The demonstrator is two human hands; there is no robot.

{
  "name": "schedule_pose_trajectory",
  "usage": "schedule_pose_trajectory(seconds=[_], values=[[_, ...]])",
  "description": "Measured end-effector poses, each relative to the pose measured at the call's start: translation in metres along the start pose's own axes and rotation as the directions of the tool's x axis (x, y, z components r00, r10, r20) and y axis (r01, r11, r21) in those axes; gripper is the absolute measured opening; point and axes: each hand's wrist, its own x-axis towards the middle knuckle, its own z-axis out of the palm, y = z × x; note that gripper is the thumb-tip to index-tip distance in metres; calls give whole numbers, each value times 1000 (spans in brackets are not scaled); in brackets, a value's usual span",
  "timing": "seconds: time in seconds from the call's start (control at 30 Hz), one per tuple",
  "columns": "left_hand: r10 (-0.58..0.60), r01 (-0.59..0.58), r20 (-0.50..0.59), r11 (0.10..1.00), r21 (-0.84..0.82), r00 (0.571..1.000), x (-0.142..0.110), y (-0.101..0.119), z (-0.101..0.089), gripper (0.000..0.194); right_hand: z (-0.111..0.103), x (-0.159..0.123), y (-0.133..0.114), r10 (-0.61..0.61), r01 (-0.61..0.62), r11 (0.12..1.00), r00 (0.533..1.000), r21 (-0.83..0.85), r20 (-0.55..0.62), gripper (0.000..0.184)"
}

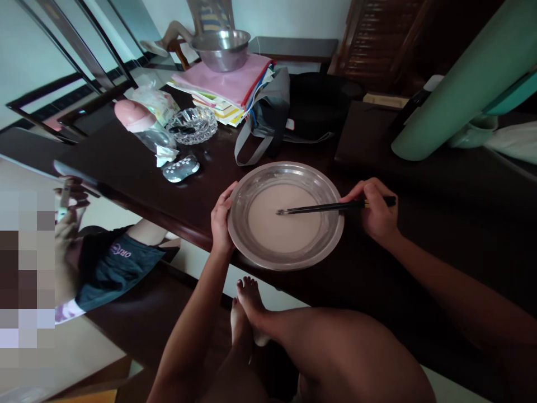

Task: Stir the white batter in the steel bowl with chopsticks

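A wide metal bowl [286, 263] stands at the near edge of the dark table, holding a pale, milky liquid [281, 235]. My left hand [222, 220] grips the bowl's left rim, its fingers around the outer side. In my right hand [380, 212] is a pair of black chopsticks [323, 207], held near their back ends. They reach over the bowl's right rim, and their tips dip into the liquid near its middle. Most of my left thumb is hidden from view.
Left of the bowl are a dark patterned object [181, 169], a glass ashtray [195, 126] and a pink-capped container [138, 120]. Behind lie a grey-black bag [268, 106] and papers [226, 84] under another metal bowl [224, 53]. A green cylinder [457, 84] leans at right. Another person sits at left.
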Motion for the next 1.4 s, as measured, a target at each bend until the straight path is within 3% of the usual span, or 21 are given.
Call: schedule_pose_trajectory(seconds=[0.1, 0.23, 0.4, 0.5, 0.6, 0.77, 0.97, 1.13, 1.3, 1.4], values=[[-10, 10, -1, 1000, -5, 1000, 0, 1, 1, 40, 0, 0, 0, -1, 2, 999, 999, 47, -34, 36], [-16, 16, -11, 1000, -17, 1000, -1, 2, 2, 43, 0, -1, 0, 2, 0, 1000, 996, -24, 89, 34], [-1, 1, 14, 1000, -2, 1000, -1, 1, 1, 40, -1, 1, 1, -48, 48, 999, 999, 10, -26, 36], [12, -12, 16, 1000, 12, 1000, 0, -1, -1, 40, 0, 0, 1, -15, 13, 999, 999, 46, 30, 35], [22, -22, 16, 1000, 7, 1000, 0, -2, -1, 40, -1, -1, 1, -6, 9, 1000, 995, -28, 98, 33], [-9, 9, 12, 1000, 4, 1000, 0, -1, 0, 40, -2, 0, 2, -36, 36, 999, 999, 17, -32, 34], [-15, 15, -10, 1000, -20, 1000, 0, 2, 2, 41, -1, -2, 1, -18, 22, 999, 994, -37, 104, 33], [-18, 18, -1, 1000, -20, 1000, -1, 2, 2, 42, -1, 0, -1, -46, 47, 999, 998, 11, -36, 36], [14, -14, 10, 1000, 20, 1000, 0, 0, 0, 42, 0, -2, 0, -7, 8, 1000, 996, -15, 90, 33], [13, -14, 18, 1000, 18, 1000, 0, 0, 0, 40, -1, -1, 0, -33, 35, 997, 999, -68, 38, 34]])
